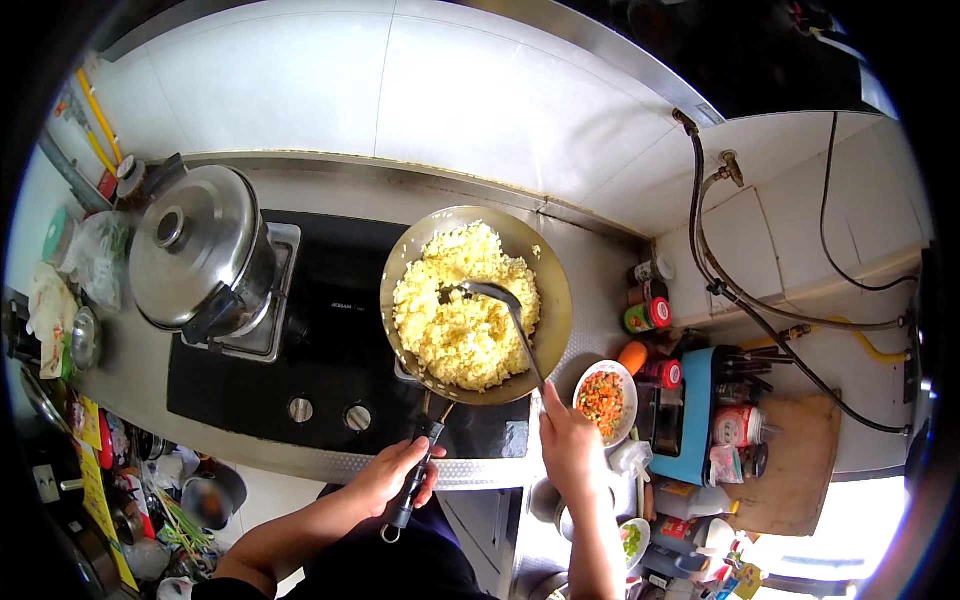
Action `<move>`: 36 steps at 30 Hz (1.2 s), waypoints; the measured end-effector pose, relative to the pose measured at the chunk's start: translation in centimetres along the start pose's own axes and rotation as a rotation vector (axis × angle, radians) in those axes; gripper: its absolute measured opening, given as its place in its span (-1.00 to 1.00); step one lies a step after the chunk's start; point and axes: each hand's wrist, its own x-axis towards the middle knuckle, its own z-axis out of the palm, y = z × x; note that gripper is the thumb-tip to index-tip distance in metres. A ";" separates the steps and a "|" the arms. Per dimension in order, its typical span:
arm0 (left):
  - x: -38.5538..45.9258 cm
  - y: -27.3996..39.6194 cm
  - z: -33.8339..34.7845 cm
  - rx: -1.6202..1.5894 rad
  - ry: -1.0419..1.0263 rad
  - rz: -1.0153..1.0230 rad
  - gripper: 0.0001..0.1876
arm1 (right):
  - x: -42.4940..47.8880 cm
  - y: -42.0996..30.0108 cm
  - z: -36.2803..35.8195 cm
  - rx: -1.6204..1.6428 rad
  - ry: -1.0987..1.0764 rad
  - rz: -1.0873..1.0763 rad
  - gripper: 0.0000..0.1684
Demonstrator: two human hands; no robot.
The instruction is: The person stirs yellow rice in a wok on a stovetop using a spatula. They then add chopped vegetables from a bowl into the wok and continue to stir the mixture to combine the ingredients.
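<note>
A wok [553,330] holding yellow-coated rice [474,341], which looks like egg fried rice, sits over the right burner of the black gas hob [337,382]. My left hand [397,474] grips the wok's black handle [411,487]. In my right hand [566,435] is the shaft of a metal ladle or spatula [495,291]; its dark head rests in the rice near the middle, partly buried. Just right of my right hand stands a white bowl [632,409] of diced orange and green vegetables [601,401].
A large lidded steel pot [196,247] stands on the left burner. Several jars [649,315], a blue rack [697,420] and a cutting board [795,465] line the right side. Below the bowl, a dish of green pieces [634,541] sits among bottles. A clear plastic bag [105,255] lies far left.
</note>
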 end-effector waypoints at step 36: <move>0.4 -0.1 0.2 -0.002 -0.023 -0.009 -0.56 | 0.7 0.2 3.6 0.045 -0.034 0.040 -0.56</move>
